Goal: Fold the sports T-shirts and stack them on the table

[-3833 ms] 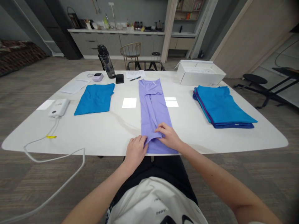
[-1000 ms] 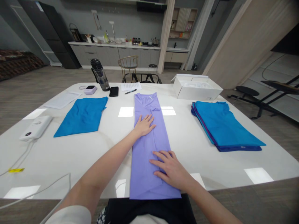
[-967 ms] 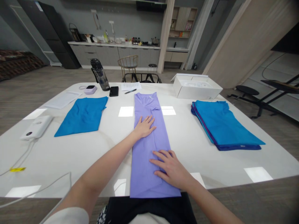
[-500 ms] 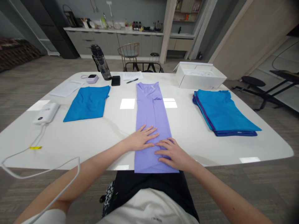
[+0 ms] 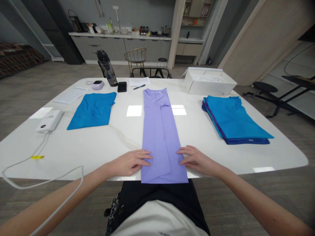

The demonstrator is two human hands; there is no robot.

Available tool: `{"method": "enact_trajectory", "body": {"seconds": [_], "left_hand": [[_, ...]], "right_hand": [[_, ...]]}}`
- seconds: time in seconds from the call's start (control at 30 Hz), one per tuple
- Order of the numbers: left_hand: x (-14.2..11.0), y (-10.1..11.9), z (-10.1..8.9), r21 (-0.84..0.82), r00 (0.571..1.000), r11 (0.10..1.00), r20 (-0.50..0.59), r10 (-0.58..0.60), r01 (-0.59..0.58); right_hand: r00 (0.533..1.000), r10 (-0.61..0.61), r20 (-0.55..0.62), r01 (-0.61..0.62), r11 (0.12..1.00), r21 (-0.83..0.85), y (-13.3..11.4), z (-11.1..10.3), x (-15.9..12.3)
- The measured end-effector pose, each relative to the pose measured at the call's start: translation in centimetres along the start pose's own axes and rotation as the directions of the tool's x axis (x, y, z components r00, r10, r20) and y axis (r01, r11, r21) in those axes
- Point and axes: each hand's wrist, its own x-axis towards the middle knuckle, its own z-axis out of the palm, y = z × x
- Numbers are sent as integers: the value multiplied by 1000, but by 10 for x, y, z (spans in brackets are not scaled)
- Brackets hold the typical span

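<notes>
A lavender T-shirt [image 5: 157, 131] lies folded into a long strip on the white table, its neckline at the far end. Its lower end reaches slightly past the table's near edge. My left hand [image 5: 130, 161] rests at the shirt's left edge, with outstretched fingers lying on the fabric. At the opposite edge, my right hand [image 5: 198, 160] touches the cloth with its fingers extended and a little apart. Both hands look open, and neither grips the shirt.
A folded blue garment [image 5: 92, 110] lies left on the table [image 5: 118, 137]. At right are a stack of folded garments [image 5: 236, 118] and a white box [image 5: 209, 82]. A bottle [image 5: 107, 68], phone [image 5: 122, 87], pen [image 5: 139, 87] and power bank [image 5: 50, 120] with a white cable lie around.
Earlier both hands worked at the lower folds, then lay flat on the shirt's middle. Now they have moved apart to its left and right edges, and the folded strip lies smooth.
</notes>
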Motion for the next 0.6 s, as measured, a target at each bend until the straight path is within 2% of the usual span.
{"method": "enact_trajectory", "body": {"seconds": [0.1, 0.17, 0.23, 0.3, 0.33, 0.4, 0.43, 0.47, 0.5, 0.53, 0.6], "left_hand": [[3, 2, 6, 15, 998, 1000, -58, -2, 3], [10, 2, 8, -38, 994, 999, -109, -8, 4], [20, 2, 4, -174, 981, 984, -186, -61, 29], [36, -3, -4, -362, 940, 929, -280, -193, 83], [46, -7, -11, -457, 902, 883, -330, -279, 106], [71, -23, -26, -627, 780, 772, -430, -455, 105], [85, -33, -34, -696, 700, 714, -472, -536, 77], [98, -46, -42, -758, 599, 652, -509, -618, 28], [111, -60, -49, -818, 526, 575, -499, -689, -23], [123, -74, -55, -874, 485, 483, -445, -753, -53], [141, -102, -63, -948, 458, 318, -277, -845, 13]], "right_hand": [[1000, 16, 6, -16, 1000, -13, -7, 1, 5], [999, 35, 4, -35, 999, 8, -13, -3, 10], [997, 69, -40, -64, 993, 101, -19, -11, 19], [981, 134, -137, -95, 960, 262, -19, -24, 36], [965, 176, -194, -100, 932, 347, -16, -31, 47], [913, 274, -303, -97, 866, 491, -3, -45, 77], [880, 323, -348, -94, 837, 539, 6, -52, 94], [833, 397, -387, -112, 804, 583, 18, -57, 111], [787, 480, -387, -163, 767, 620, 30, -60, 129], [748, 561, -354, -240, 727, 643, 43, -63, 145], [677, 679, -283, -430, 677, 597, 67, -66, 172]]}}
